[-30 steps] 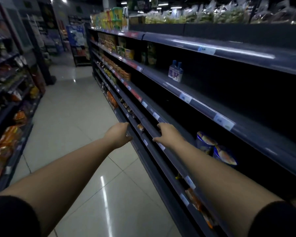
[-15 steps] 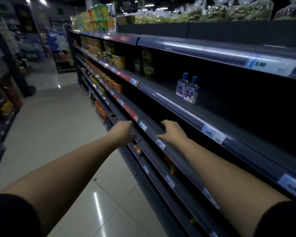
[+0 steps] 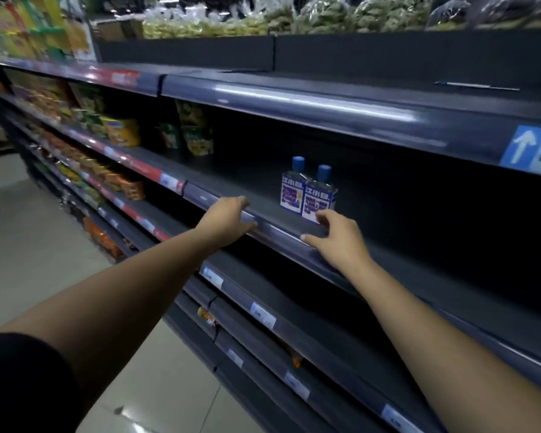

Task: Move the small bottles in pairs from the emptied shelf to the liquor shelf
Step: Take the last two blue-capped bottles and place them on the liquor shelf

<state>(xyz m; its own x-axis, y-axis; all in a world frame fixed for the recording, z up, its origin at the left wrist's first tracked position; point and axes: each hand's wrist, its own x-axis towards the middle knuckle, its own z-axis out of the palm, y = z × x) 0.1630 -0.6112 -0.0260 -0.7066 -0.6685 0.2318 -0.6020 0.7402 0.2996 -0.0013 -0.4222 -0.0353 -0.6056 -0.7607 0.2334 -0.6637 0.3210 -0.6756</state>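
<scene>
Two small clear bottles with blue caps and blue-white labels stand side by side on a dark, nearly bare shelf [image 3: 238, 185]: the left bottle [image 3: 291, 189] and the right bottle [image 3: 320, 198]. My right hand [image 3: 338, 239] hovers just in front of the right bottle, fingers loosely spread, holding nothing, with its fingertips close to the label. My left hand [image 3: 227, 220] is over the shelf's front rail, left of the bottles, fingers relaxed and holding nothing.
Snack bags [image 3: 194, 129] stand further left on the same shelf. The shelf above [image 3: 325, 110] overhangs the bottles and carries a blue arrow price tag [image 3: 531, 151]. Lower shelves hold price tags and a few packets. Tiled aisle floor [image 3: 28, 245] lies to the left.
I have come closer to the shelf and both hands have risen from the lower shelf rails to the bottles' shelf. The right hand now reaches to the right bottle.
</scene>
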